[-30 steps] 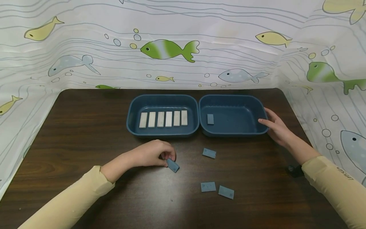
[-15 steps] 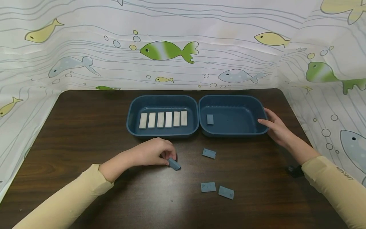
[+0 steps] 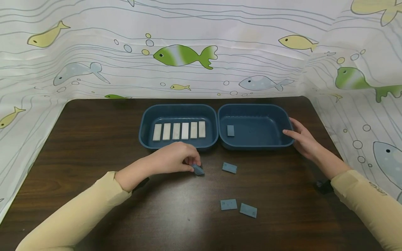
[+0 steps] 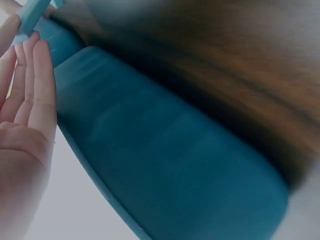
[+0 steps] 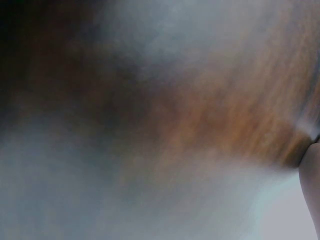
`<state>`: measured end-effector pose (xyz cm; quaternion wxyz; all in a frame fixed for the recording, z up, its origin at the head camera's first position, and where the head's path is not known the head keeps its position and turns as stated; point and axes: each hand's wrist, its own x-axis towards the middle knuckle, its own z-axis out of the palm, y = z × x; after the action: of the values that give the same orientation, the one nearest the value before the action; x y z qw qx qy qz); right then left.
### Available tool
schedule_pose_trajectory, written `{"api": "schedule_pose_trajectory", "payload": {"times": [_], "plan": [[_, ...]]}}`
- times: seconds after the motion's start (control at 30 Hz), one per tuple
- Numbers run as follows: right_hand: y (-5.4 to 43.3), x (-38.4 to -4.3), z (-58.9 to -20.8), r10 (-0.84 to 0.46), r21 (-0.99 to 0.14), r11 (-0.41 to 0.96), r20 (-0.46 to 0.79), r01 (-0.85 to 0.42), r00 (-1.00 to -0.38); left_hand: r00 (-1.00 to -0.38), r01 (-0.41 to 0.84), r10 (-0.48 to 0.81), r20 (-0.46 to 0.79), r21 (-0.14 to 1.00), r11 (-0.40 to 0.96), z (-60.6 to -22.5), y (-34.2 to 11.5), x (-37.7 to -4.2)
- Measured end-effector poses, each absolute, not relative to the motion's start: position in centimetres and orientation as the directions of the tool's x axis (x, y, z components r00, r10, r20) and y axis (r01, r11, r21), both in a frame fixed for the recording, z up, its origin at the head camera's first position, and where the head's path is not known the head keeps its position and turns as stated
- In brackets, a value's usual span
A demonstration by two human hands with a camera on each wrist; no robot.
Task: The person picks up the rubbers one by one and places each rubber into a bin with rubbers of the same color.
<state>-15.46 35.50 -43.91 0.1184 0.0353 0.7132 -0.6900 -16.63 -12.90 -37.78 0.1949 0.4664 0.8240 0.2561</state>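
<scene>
My left hand pinches a small blue-grey rectangular block by one end between thumb and fingers. It is tilted, just in front of the left blue bin. In the left wrist view the same block shows at the fingertips, beside the bin's blue wall. At the right end of the right blue bin, my right hand grips the rim, thumb over the edge and fingers outside. One blue-grey block lies in that bin's left part.
Several white blocks stand in a row inside the left bin. On the dark wooden table lie three more blue-grey blocks, one block before the right bin, a block and another block nearer the front. A fish-print sheet surrounds the table.
My left hand has moved right and toward the bins with the pinched block, which has tipped up from the flatter pose it had earlier. The right hand stays at the bin.
</scene>
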Motion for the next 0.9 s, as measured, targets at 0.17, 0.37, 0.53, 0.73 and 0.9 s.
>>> {"api": "schedule_pose_trajectory", "payload": {"times": [0.17,0.37,0.53,0.73,0.9], "plan": [[35.4,-15.5,-43.8,-0.111,-0.975,0.052,-0.222,0.217,-0.969,-0.494,0.68,0.868,-0.05,0.6,0.422,-37.4,-11.4,-17.2],[35.4,-15.5,-43.8,-0.112,-0.975,0.048,-0.223,0.218,-0.968,-0.481,0.693,0.877,-0.004,0.61,0.384,-36.3,-9.5,-18.3],[35.4,-15.5,-43.8,-0.101,-0.971,0.069,-0.235,0.229,-0.967,-0.486,0.679,0.874,0.01,0.634,0.371,-35.3,-7.7,-19.6],[35.5,-15.5,-43.8,-0.096,-0.968,0.1,-0.239,0.23,-0.966,-0.511,0.647,0.859,-0.007,0.656,0.39,-34.2,-5.7,-21.0],[35.5,-15.5,-43.9,-0.104,-0.971,0.086,-0.232,0.223,-0.967,-0.512,0.637,0.859,-0.012,0.665,0.389,-33.2,-4.4,-22.0]]}}
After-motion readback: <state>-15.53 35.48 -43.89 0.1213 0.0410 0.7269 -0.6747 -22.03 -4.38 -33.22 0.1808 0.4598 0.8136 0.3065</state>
